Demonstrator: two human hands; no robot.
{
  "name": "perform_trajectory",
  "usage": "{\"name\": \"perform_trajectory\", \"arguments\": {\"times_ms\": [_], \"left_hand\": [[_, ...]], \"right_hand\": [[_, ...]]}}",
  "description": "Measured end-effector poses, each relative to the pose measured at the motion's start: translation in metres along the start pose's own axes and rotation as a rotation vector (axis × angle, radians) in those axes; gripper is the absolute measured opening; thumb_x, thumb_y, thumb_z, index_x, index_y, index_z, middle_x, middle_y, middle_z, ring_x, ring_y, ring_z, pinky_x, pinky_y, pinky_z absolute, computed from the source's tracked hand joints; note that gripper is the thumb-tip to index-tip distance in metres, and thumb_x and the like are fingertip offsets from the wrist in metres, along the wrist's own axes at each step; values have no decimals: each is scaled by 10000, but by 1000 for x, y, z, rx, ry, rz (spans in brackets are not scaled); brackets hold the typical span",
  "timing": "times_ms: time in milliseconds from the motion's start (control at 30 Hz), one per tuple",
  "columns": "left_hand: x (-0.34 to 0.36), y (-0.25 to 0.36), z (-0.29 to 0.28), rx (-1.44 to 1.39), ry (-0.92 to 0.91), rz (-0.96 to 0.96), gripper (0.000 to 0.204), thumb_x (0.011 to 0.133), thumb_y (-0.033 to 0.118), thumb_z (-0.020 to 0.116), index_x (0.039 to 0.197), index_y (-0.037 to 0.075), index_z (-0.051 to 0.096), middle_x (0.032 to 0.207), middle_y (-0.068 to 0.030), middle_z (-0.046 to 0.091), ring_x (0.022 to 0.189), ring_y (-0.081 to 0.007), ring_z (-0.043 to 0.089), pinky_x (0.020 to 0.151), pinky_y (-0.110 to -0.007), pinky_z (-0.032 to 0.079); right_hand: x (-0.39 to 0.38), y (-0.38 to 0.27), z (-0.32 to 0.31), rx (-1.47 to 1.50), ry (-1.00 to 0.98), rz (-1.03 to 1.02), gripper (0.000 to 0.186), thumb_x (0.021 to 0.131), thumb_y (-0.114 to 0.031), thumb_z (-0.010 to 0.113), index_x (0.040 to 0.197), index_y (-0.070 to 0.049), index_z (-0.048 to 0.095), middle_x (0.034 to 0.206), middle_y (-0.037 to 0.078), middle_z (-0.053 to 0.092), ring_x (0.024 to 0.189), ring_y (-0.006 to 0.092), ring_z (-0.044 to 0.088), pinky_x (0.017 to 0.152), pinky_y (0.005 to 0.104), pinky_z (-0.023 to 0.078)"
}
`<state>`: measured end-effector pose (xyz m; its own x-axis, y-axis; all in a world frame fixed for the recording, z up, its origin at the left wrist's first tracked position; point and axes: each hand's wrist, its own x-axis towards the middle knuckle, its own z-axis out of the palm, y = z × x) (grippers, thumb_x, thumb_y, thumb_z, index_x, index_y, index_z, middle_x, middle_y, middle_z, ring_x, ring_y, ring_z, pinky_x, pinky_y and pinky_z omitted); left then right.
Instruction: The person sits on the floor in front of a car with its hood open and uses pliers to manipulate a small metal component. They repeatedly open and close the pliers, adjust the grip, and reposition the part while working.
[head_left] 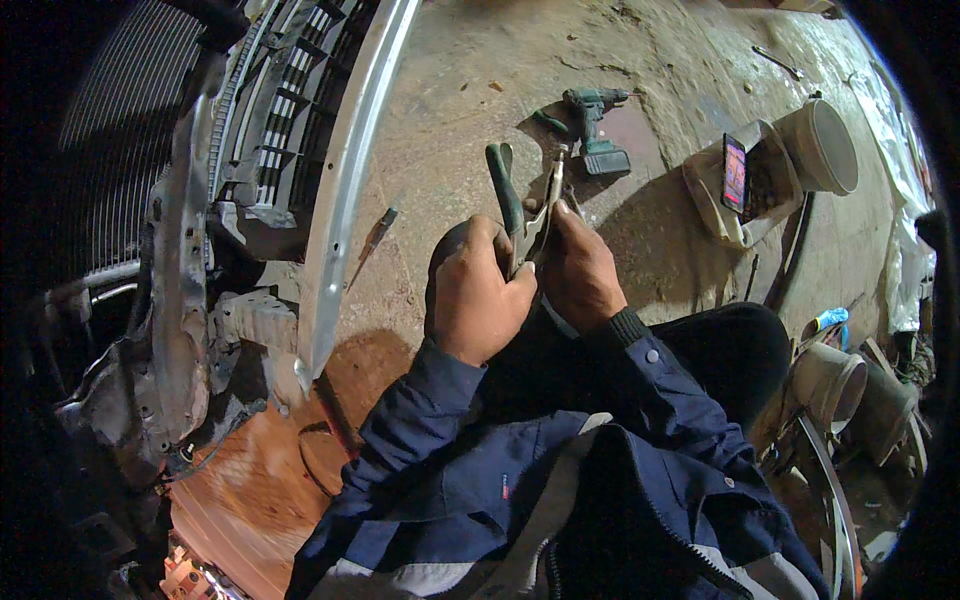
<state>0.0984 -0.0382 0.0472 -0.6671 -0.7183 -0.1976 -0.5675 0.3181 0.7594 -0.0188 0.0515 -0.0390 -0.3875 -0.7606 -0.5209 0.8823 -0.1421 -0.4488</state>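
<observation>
My left hand and my right hand are close together over my lap, both closed on a pliers-like metal tool. It points upward, with one green grip and a bare metal arm beside it. My left fingers wrap round its lower part, and my right thumb and fingers are on the metal side. The exact parts under my fingers are hidden. Just beyond the tool, a green cordless drill lies on the floor. A screwdriver lies to the left of my hands.
On the left stands a car's stripped front with radiator and long metal rail. At right are a bucket, a container with a phone on it, and more buckets. A wrench lies farther back.
</observation>
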Motion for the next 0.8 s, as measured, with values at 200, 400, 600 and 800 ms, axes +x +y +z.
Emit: {"name": "perform_trajectory", "arguments": {"times_ms": [200, 400, 600, 800], "left_hand": [[-14, 0, 6, -137, 190, 58, 319, 883, 37, 791, 1102, 22, 559, 908, -162, 737, 798, -307, 755, 740, -450, 577], [-21, -7, 1, -166, 163, 111, 426, 874, 21, 791, 1238, -2, 573, 1020, -177, 752, 948, -301, 776, 828, -426, 599], [-30, 6, -4, -264, 246, -2, 344, 859, 19, 791, 1152, -22, 616, 1021, -198, 757, 941, -334, 772, 833, -428, 604], [-32, 12, -3, -405, 288, 0, 318, 859, 27, 793, 1125, -10, 624, 986, -178, 762, 898, -317, 771, 803, -417, 604]], "right_hand": [[-6, -2, 6, 87, 5, -83, 375, 1173, -355, 521, 1296, -39, 682, 1043, 59, 732, 938, 198, 703, 840, 349, 563], [-14, -7, 10, -2, -2, -104, 383, 1177, -349, 510, 1313, -33, 677, 1082, 62, 730, 968, 204, 696, 877, 358, 564], [-16, -11, 6, 3, -92, -113, 402, 1175, -348, 507, 1354, -27, 670, 1168, 83, 731, 1030, 208, 693, 930, 370, 557], [-16, -11, 4, 7, -186, -134, 400, 1171, -341, 513, 1373, -24, 652, 1217, 96, 736, 1107, 228, 704, 997, 398, 549]]}}
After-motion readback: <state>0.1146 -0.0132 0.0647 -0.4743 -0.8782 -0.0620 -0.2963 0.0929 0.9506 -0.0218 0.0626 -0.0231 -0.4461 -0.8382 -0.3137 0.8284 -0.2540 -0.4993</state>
